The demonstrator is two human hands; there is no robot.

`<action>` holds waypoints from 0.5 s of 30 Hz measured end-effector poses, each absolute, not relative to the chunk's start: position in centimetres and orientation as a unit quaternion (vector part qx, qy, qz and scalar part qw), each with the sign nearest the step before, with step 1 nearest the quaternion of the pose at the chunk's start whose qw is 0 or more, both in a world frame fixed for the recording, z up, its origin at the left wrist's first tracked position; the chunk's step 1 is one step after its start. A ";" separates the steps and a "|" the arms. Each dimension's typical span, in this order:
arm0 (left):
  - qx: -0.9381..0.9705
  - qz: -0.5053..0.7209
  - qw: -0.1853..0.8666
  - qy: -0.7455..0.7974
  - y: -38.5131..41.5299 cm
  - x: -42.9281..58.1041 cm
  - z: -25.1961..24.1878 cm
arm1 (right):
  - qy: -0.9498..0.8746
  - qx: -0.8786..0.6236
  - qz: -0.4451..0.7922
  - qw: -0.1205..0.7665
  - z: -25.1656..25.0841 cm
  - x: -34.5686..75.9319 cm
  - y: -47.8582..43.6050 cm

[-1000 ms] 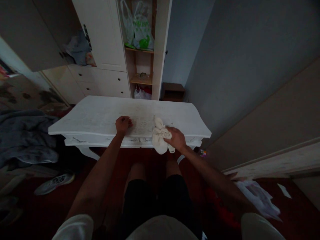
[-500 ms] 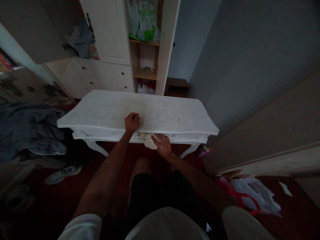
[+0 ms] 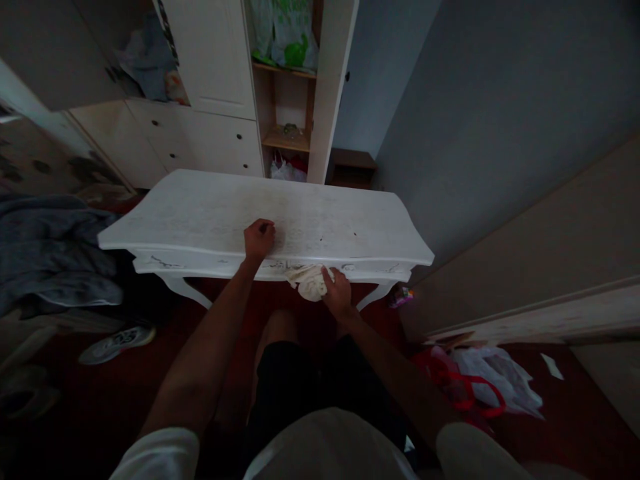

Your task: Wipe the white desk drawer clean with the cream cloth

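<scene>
A low white table with a scuffed top stands in front of me. My left hand rests on its near edge with the fingers curled into a loose fist, nothing visible in them. My right hand grips a crumpled white cloth and presses it against the table's front apron, just below the top and right of my left hand. My knees show beneath the table edge.
A white wardrobe with drawers and open shelves holding plastic bags stands behind the table. Grey bedding and a sneaker lie at left. A white and red plastic bag lies on the red floor at right, beside a pale panel.
My right hand carried the cloth off the tabletop down to the front apron, then shifted it slightly right. My left hand stayed on the edge. The view shifted a little.
</scene>
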State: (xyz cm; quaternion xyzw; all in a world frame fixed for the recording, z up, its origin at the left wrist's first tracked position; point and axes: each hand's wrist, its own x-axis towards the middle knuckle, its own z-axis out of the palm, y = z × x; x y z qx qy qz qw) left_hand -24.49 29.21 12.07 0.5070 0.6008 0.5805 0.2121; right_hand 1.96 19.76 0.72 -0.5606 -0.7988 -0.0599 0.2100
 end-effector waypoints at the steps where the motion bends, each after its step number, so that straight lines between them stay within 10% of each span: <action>1: 0.512 0.578 0.201 0.604 29.2 -24.5 12.0 | -0.776 -0.583 -0.059 0.235 0.3 2.5 19.5; 15: 0.511 0.592 0.196 0.591 29.1 -24.4 12.2 | -0.533 -0.752 -0.008 0.387 -0.5 10.3 19.1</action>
